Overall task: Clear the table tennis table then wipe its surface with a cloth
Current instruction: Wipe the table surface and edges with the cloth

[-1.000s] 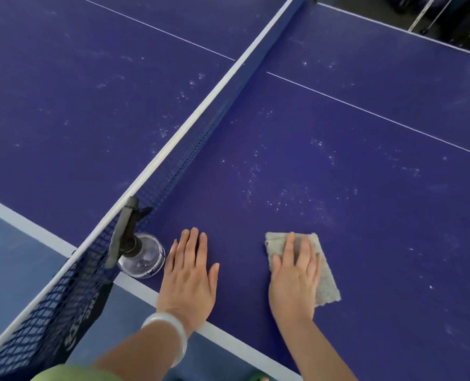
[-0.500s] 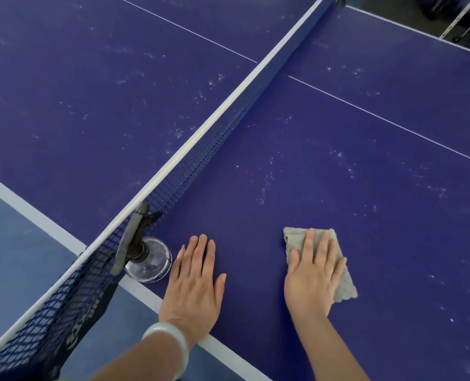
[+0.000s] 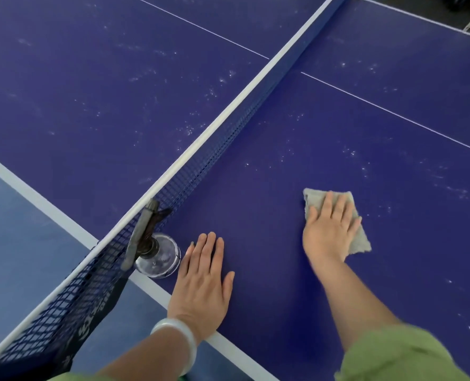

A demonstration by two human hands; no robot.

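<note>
Head view. The right hand (image 3: 330,232) lies flat on the grey cloth (image 3: 315,199). Its grip is fully open, with the fingers straight and slightly spread, pressing the cloth onto the blue surface (image 3: 256,204).

The cloth sits at 2 o'clock from the left hand (image 3: 202,287), well apart from it. Cloth edges show at 12 and 4 o'clock of the right hand.

The left hand rests palm-down near the white edge line. Its grip is open and holds nothing. A white bangle (image 3: 179,342) is on that wrist.

The net post clamp (image 3: 140,235), with a clear round base (image 3: 163,261), stands at 10 o'clock, just beside the left hand. The net (image 3: 201,166) runs from there toward 1 o'clock.

White dust specks (image 3: 352,154) lie at 12 o'clock from the cloth.
</note>
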